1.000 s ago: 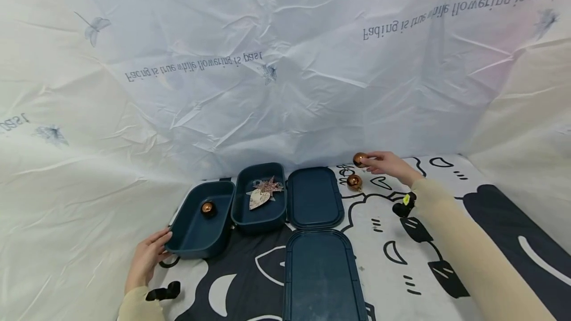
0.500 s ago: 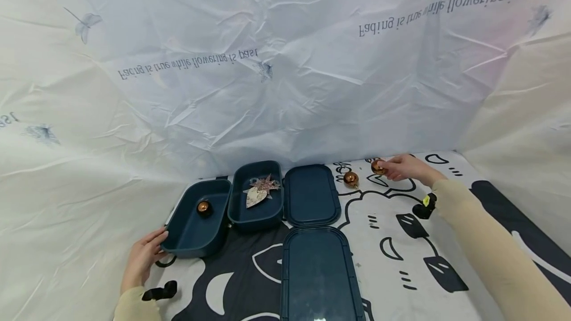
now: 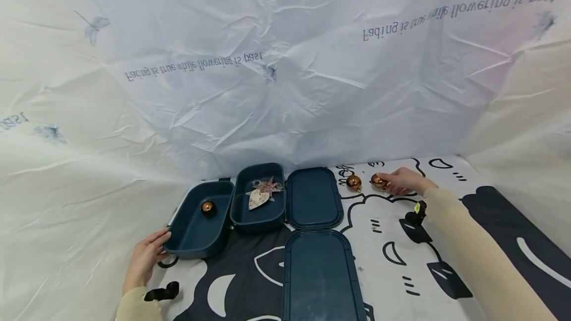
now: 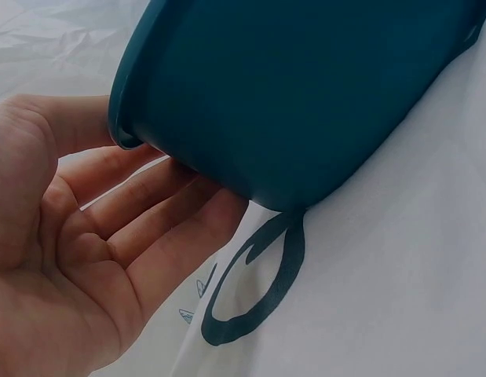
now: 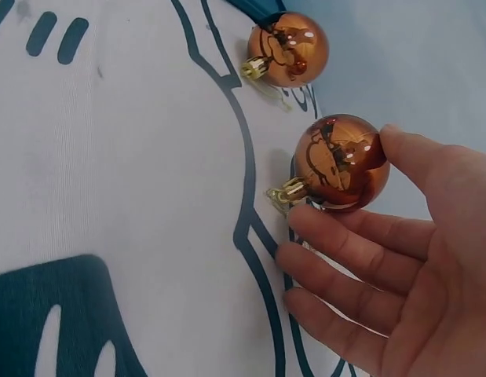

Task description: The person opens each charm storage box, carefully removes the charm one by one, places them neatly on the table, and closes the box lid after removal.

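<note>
Right of far lid point(image 3: 314, 198), we see right hand point(image 3: 405, 181) holding nearer-hand bauble point(image 5: 342, 162), grip parted bauble-wide, thumb and fingers cupped, we judge, against rolling. Whether bauble touches cloth point(image 3: 370, 266), we cannot quite tell. Second bauble point(image 5: 288, 49) sits just right of far lid. Well left of far lid, left hand point(image 3: 148, 253) pinches leftmost box point(image 3: 196, 229) at rim, likely steadying it.

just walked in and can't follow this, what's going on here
A person's right hand holds one copper bauble; a second bauble lies on the cloth beside it. Their left hand grips a corner of the left blue box, which has a third bauble inside. The next box holds a star and other ornaments.
</note>
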### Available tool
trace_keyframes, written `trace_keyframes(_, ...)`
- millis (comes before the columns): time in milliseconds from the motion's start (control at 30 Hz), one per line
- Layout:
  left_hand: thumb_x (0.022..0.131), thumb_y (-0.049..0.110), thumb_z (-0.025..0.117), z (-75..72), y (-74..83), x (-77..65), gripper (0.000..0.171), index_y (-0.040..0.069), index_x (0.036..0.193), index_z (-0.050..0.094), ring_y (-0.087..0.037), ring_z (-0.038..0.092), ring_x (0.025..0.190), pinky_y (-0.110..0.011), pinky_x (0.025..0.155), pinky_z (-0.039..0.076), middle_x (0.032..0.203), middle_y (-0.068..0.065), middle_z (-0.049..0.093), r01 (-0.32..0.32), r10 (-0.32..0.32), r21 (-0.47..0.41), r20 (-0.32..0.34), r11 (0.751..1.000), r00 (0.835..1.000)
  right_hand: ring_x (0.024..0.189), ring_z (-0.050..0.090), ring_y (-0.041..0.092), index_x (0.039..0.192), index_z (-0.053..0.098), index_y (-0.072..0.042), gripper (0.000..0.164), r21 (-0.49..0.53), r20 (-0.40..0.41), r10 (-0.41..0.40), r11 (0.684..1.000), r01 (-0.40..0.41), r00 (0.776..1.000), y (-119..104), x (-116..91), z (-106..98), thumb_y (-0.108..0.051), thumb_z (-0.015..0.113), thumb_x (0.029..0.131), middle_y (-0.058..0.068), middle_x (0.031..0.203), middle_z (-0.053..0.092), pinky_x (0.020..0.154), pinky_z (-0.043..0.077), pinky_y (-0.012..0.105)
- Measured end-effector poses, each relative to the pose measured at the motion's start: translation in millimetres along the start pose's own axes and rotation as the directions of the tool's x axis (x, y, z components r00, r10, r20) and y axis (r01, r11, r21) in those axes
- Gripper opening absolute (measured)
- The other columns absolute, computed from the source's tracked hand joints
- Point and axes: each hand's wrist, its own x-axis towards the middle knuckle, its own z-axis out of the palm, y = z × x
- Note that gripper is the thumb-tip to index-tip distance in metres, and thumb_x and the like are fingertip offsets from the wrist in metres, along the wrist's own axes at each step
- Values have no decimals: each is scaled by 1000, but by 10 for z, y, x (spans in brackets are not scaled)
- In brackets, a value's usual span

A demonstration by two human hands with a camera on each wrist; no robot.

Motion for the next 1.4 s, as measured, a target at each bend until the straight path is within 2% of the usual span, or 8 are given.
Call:
trace_keyframes(300, 104, 37, 58, 5, 23, 11, 72, -3, 157, 30, 10, 58, 88, -22, 80, 55, 162, -25, 22, 2, -2, -1, 5, 1000, 1000, 83, 68, 19, 125, 60, 15, 80, -5, -25, 41, 999, -41, 999, 80, 83, 41, -60, 40, 103, 17, 102, 71, 75, 58, 36)
trace_keyframes(567, 103, 37, 59, 5, 25, 21, 73, -4, 156, 31, 9, 58, 88, -22, 79, 55, 161, -26, 24, 2, -2, -2, -7, 1000, 1000, 83, 65, 20, 136, 49, 15, 81, 33, -53, 71, 997, -69, 996, 99, 157, 77, -59, 40, 104, 22, 108, 65, 72, 57, 33)
trace_keyframes(867, 103, 39, 59, -1, 15, -6, 74, -2, 157, 29, 11, 59, 89, -23, 82, 55, 162, -24, 22, 0, 0, -5, 9, 1000, 1000, 89, 65, 27, 139, 44, 18, 81, -10, -75, 31, 999, -32, 997, 44, 135, 85, -55, 36, 106, 26, 112, 63, 74, 57, 37)
trace_keyframes(1100, 103, 40, 59, -12, 15, 1, 75, -1, 157, 29, 11, 58, 89, -23, 83, 55, 163, -23, 22, 5, -5, 4, 17, 1000, 1000, 89, 64, 28, 139, 44, 17, 82, -10, -89, 58, 998, -59, 994, 36, 137, 106, -57, 36, 105, 24, 109, 62, 74, 57, 36)
trace_keyframes(1400, 103, 41, 58, -10, 7, -3, 74, -1, 157, 30, 12, 57, 89, -23, 82, 55, 163, -24, 22, 5, -6, 14, 12, 1000, 1000, 85, 62, 23, 137, 46, 16, 82, 20, -63, 69, 997, -68, 996, 38, 145, 95, -59, 38, 104, 22, 108, 62, 73, 55, 33)
